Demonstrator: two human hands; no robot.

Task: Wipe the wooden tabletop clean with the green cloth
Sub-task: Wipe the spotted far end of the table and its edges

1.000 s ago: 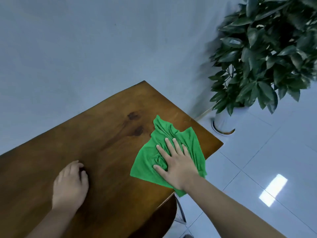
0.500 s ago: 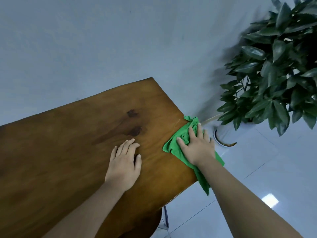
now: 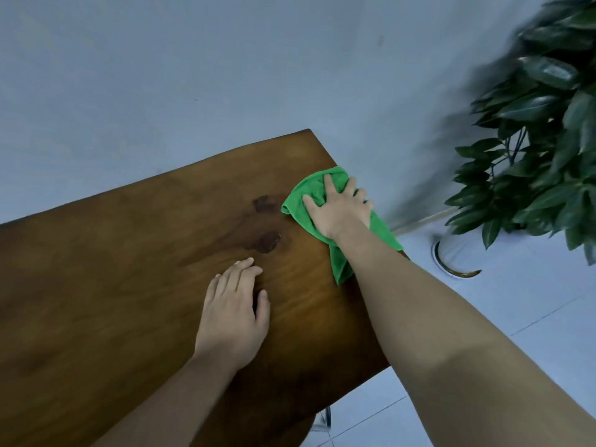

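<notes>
From the head camera, the wooden table (image 3: 113,285) runs in from the left and ends at a short edge on the right, against bare floor. Its far corner sits close to the wall (image 3: 193,75), and the far long edge lies along that wall. The green cloth (image 3: 309,188) lies at this right-hand end, near the far corner. Its right side reaches the table's edge and seems to hang a little past it.

The cloth is bunched into a long shape. Its long axis follows the short edge, from a rounded bunch at the far end to a narrow tail (image 3: 342,266) pointing back toward the person.

The right hand (image 3: 338,211) presses flat on the cloth, fingers spread and straight, not curled around it. The left hand (image 3: 232,314) rests palm down on bare wood nearer the person, fingers relaxed and holding nothing, well apart from the cloth. To the left, the tabletop is open wood.

Two dark knots (image 3: 267,241) mark the glossy brown grain between the hands. Pale floor tiles (image 3: 516,317) lie to the right. A leafy plant (image 3: 541,150), partly blurred, stands there in a pot (image 3: 458,256) near the wall.
</notes>
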